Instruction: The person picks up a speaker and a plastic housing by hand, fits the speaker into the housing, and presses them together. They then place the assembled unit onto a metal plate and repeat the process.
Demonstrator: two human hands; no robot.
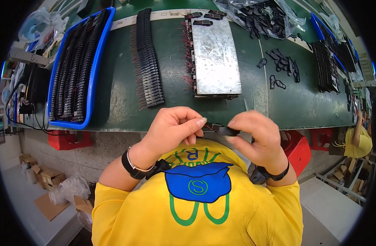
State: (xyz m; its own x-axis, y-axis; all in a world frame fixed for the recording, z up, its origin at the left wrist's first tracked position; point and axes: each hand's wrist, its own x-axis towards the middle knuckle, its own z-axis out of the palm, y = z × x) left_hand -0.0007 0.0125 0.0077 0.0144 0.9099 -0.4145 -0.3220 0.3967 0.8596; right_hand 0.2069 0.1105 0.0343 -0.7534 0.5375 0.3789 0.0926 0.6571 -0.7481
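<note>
Yellow shirt point(155, 213), small black part point(228, 131) pinched between left hand point(173, 129), right hand point(255, 137)

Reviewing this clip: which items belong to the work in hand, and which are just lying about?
In hand:
left hand
right hand
small black part, held between both
red wires

Lying about:
blue tray
metal plate
plastic bag
red stool
cardboard boxes

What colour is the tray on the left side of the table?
The tray is blue, holding rows of black parts; the head view shows it best.
</note>
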